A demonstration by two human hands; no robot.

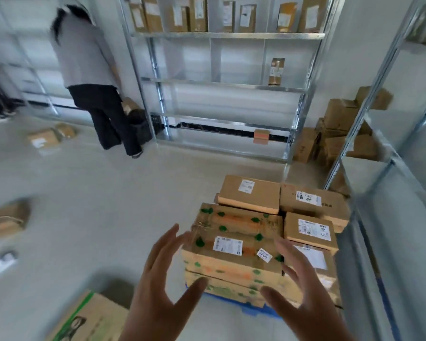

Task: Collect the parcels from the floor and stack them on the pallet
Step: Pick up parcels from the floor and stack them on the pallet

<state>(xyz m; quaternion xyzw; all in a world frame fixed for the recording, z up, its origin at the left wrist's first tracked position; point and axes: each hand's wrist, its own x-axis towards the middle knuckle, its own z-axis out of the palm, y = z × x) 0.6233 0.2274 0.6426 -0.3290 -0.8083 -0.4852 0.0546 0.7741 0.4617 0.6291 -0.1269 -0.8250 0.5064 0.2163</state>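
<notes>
On pallet (244, 308): green-spotted parcel (234, 244) (white label), hands apart.

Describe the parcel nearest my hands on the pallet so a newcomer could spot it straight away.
Start at the blue pallet on the floor beside the metal shelving. The parcel tops the stack's near corner, between the open left hand and right hand. Unlike its plain brown neighbours, it has green and orange print.
</notes>
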